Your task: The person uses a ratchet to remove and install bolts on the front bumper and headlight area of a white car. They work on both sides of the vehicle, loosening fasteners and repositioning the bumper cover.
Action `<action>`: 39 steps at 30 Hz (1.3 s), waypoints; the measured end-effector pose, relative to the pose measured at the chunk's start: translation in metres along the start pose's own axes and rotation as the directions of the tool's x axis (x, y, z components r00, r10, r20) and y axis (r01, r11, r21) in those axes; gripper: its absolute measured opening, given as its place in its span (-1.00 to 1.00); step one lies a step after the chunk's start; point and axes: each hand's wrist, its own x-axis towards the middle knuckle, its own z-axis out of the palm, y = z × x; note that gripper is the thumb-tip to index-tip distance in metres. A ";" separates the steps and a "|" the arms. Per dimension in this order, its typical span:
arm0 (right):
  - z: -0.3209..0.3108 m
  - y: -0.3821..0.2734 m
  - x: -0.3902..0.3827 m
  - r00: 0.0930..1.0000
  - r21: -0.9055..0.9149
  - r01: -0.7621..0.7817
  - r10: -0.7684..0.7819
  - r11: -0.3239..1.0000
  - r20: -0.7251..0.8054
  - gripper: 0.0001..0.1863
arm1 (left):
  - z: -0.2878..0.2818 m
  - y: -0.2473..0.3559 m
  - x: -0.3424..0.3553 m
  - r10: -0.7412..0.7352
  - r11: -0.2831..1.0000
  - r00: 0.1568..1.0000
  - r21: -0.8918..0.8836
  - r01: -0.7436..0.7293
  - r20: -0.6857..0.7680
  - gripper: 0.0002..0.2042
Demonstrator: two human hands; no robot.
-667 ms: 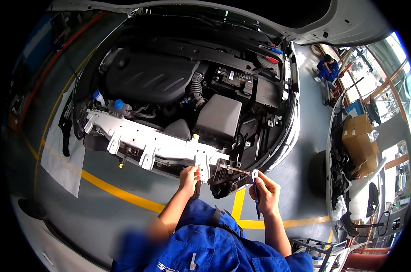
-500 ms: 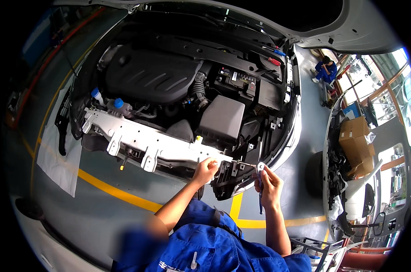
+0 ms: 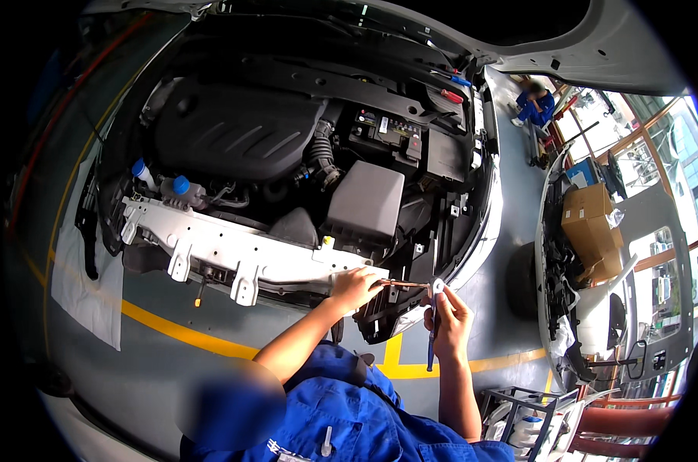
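Observation:
My right hand (image 3: pixel 454 322) is closed around a ratchet wrench (image 3: pixel 432 339), its round head up at the fingertips and its dark blue handle hanging down. From the head a thin extension bar (image 3: pixel 407 284) runs leftward to my left hand (image 3: pixel 354 290). The fingers of that hand are closed at the bar's far end, against the right end of the white front crossmember (image 3: pixel 210 237). They hide the bar's tip and whatever it meets. Just above them, a small yellow cap (image 3: pixel 328 242) sits on the crossmember.
Behind the crossmember lie the black engine cover (image 3: pixel 237 131), grey air filter box (image 3: pixel 367 202) and battery (image 3: pixel 386 132). Red-handled (image 3: pixel 451 96) and blue-handled (image 3: pixel 460 80) tools rest at the bay's far right. A cardboard box (image 3: pixel 588 219) and a seated person (image 3: pixel 535 104) are to the right.
My left fingers have come onto the extension bar, where a gap showed before. The ratchet stays in my right hand. The whole view has shifted slightly, moving the car leftward in the picture.

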 end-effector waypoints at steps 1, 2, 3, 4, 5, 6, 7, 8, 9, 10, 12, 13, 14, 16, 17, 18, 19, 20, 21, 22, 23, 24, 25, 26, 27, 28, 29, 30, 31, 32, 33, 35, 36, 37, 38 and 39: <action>0.002 -0.001 0.002 1.000 0.024 -0.020 0.020 1.000 -0.007 -0.66 | 0.001 0.000 0.001 -0.008 1.000 1.000 -0.005 0.008 -0.008 -0.80; 0.006 -0.004 0.003 0.999 0.049 -0.039 0.040 0.998 -0.013 -0.67 | 0.002 0.000 0.001 -0.018 1.000 1.000 -0.011 0.017 -0.018 -0.81; 0.012 -0.007 0.001 0.993 0.122 -0.116 0.120 0.986 -0.023 -0.68 | 0.003 0.000 0.001 -0.028 1.000 0.999 -0.016 0.027 -0.027 -0.82; 0.015 -0.007 0.001 0.987 0.226 -0.163 0.157 0.960 0.043 -0.74 | 0.004 0.000 0.001 -0.025 1.000 0.999 -0.020 0.024 -0.036 -0.82; 0.021 -0.005 0.001 0.981 0.335 -0.193 0.173 0.922 0.089 -0.78 | 0.004 0.001 0.000 -0.023 0.999 0.999 -0.023 0.022 -0.046 -0.82; 0.029 -0.003 0.000 0.973 0.437 -0.226 0.184 0.871 0.137 -0.81 | 0.004 0.001 0.000 -0.022 0.999 0.998 -0.026 0.021 -0.057 -0.83; 0.040 -0.001 -0.002 0.967 0.515 -0.256 0.215 0.818 0.139 -0.85 | 0.005 0.000 0.000 -0.017 0.999 0.998 -0.036 0.015 -0.060 -0.83; 0.055 0.002 -0.004 0.963 0.600 -0.266 0.231 0.755 0.135 -0.80 | 0.005 -0.001 0.000 -0.012 0.999 0.998 -0.043 0.010 -0.062 -0.84; 0.073 -0.001 -0.008 0.964 0.607 -0.259 0.235 0.751 0.122 -0.78 | 0.005 -0.002 0.000 -0.009 0.999 0.998 -0.049 0.006 -0.064 -0.84; 0.089 -0.002 -0.011 0.965 0.614 -0.256 0.239 0.746 0.112 -0.74 | 0.003 -0.002 -0.001 -0.031 0.999 0.999 -0.038 0.029 -0.040 -0.84; 0.098 0.014 -0.008 0.971 0.613 -0.240 0.192 0.753 0.144 -0.69 | -0.003 0.004 0.001 -0.058 0.998 0.998 -0.022 0.058 0.013 -0.84; 0.106 0.009 -0.009 0.978 0.523 -0.207 0.191 0.827 0.085 -0.67 | -0.010 0.009 0.003 -0.056 0.998 0.998 -0.040 0.055 -0.024 -0.84; 0.105 0.012 -0.005 0.972 0.429 -0.236 0.215 0.872 0.099 -0.63 | -0.009 0.008 0.002 -0.071 0.997 0.997 -0.041 0.070 -0.033 -0.84; 0.092 0.008 0.007 0.909 0.142 -0.345 0.292 0.928 0.297 -0.60 | -0.006 0.009 0.000 -0.090 0.995 0.995 -0.050 0.088 -0.052 -0.83; 0.093 0.000 0.007 0.916 0.055 -0.328 0.304 0.943 0.261 -0.61 | -0.004 0.011 0.001 -0.094 0.994 0.994 -0.065 0.091 -0.049 -0.84; 0.086 -0.002 0.007 0.929 -0.036 -0.288 0.288 0.957 0.232 -0.65 | -0.001 0.016 0.000 -0.129 0.991 0.992 -0.039 0.129 0.000 -0.85; 0.080 -0.003 0.013 0.926 -0.086 -0.271 0.284 0.959 0.248 -0.66 | 0.002 0.015 0.000 -0.138 0.990 0.990 -0.025 0.137 -0.013 -0.86; 0.072 -0.006 0.019 0.923 -0.137 -0.252 0.281 0.958 0.264 -0.67 | 0.007 0.015 -0.001 -0.147 0.989 0.989 -0.011 0.147 -0.027 -0.86; 0.064 -0.015 0.026 0.909 -0.159 -0.282 0.317 0.946 0.271 -0.68 | 0.012 0.017 -0.004 -0.168 0.986 0.984 -0.025 0.167 -0.058 -0.87; 0.057 -0.016 0.033 0.909 -0.159 -0.270 0.306 0.950 0.283 -0.68 | 0.013 0.021 -0.005 -0.187 0.982 0.979 -0.035 0.185 -0.086 -0.86; 0.050 -0.022 0.039 0.888 -0.202 -0.291 0.343 0.935 0.308 -0.68 | 0.015 0.026 -0.005 -0.206 0.978 0.972 -0.046 0.202 -0.113 -0.85; 0.045 -0.030 0.045 0.865 -0.245 -0.309 0.379 0.919 0.330 -0.68 | 0.016 0.029 -0.003 -0.209 0.978 0.967 -0.030 0.207 -0.142 -0.87; 0.038 -0.037 0.052 0.828 -0.344 -0.239 0.376 0.908 0.416 -0.65 | 0.016 0.033 -0.003 -0.211 0.977 0.963 -0.011 0.212 -0.166 -0.89; 0.028 -0.042 0.058 0.780 -0.431 -0.161 0.382 0.888 0.495 -0.62 | 0.018 0.037 -0.007 -0.214 0.976 0.959 0.009 0.220 -0.186 -0.88; 0.014 -0.035 0.070 0.752 -0.554 0.208 0.230 0.806 0.618 -0.56 | 0.024 0.037 -0.008 -0.193 0.980 0.955 0.006 0.199 -0.226 -0.89; 0.000 -0.035 0.083 0.616 -0.522 0.346 0.231 0.779 0.753 -0.53 | 0.025 0.042 -0.007 -0.234 0.970 0.959 0.031 0.242 -0.163 -0.88; -0.007 -0.044 0.094 0.482 -0.534 0.507 0.291 0.677 0.826 -0.52 | 0.026 0.046 -0.007 -0.242 0.964 0.958 0.074 0.255 -0.152 -0.85; -0.013 -0.055 0.106 0.350 -0.505 0.657 0.367 0.560 0.862 -0.52 | 0.030 0.052 -0.005 -0.247 0.958 0.959 0.116 0.264 -0.140 -0.82; -0.013 -0.064 0.116 0.298 -0.516 0.777 0.511 0.361 0.806 -0.43 | 0.026 0.061 -0.003 -0.217 0.970 0.966 0.077 0.229 -0.143 -0.78; 0.001 -0.102 0.105 0.275 -0.369 0.927 0.550 0.065 0.788 -0.51 | 0.026 0.063 -0.010 -0.232 0.970 0.959 0.039 0.241 -0.162 -0.78; 0.004 -0.097 0.115 0.285 -0.298 0.952 0.534 -0.063 0.796 -0.62 | 0.029 0.064 -0.012 -0.233 0.972 0.956 -0.003 0.236 -0.178 -0.77; 0.006 -0.087 0.138 0.184 -0.022 0.937 0.438 -0.349 0.880 -0.80 | 0.038 0.074 -0.005 -0.159 0.987 0.959 -0.054 0.150 -0.233 -0.75; 0.012 -0.082 0.145 0.012 0.186 0.855 0.377 -0.485 0.926 -0.83 | 0.045 0.066 -0.012 -0.153 0.988 0.955 -0.058 0.142 -0.253 -0.70; 0.018 -0.078 0.157 -0.132 0.285 0.816 0.318 -0.504 0.939 -0.83 | 0.052 0.063 -0.018 -0.204 0.979 0.946 -0.076 0.191 -0.253 -0.69; 0.015 -0.081 0.167 -0.257 0.361 0.755 0.260 -0.547 0.931 -0.83 | 0.058 0.067 -0.011 -0.235 0.971 0.938 -0.100 0.217 -0.256 -0.67; 0.008 -0.076 0.166 -0.265 0.374 0.758 0.272 -0.534 0.925 -0.83 | 0.063 0.073 -0.010 -0.309 0.949 0.923 -0.141 0.282 -0.229 -0.66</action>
